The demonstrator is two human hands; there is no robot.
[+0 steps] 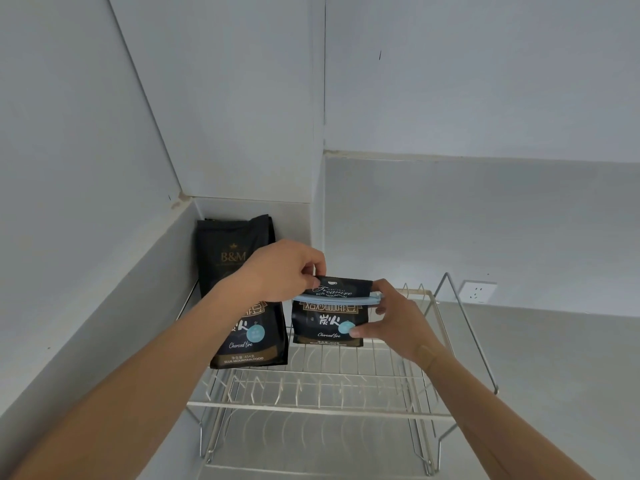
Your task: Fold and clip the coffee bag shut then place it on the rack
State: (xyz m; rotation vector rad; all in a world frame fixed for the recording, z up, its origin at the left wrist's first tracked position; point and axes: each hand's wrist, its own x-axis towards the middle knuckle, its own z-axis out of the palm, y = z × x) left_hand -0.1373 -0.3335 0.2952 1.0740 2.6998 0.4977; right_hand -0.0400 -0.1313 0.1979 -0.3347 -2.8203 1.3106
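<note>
A small black coffee bag [327, 325] with its top folded over stands on the upper tier of a wire rack [311, 403]. A light blue clip [337, 299] runs across the fold. My left hand [282, 270] pinches the bag's folded top at its left corner. My right hand [391, 320] holds the bag's right side, fingers at the clip's end and thumb on the front.
A second, unfolded black coffee bag [251, 337] stands on the rack just to the left, and a taller B&M bag [232, 251] behind it in the wall corner. White walls close in left and behind. A wall socket [479, 291] sits at the right.
</note>
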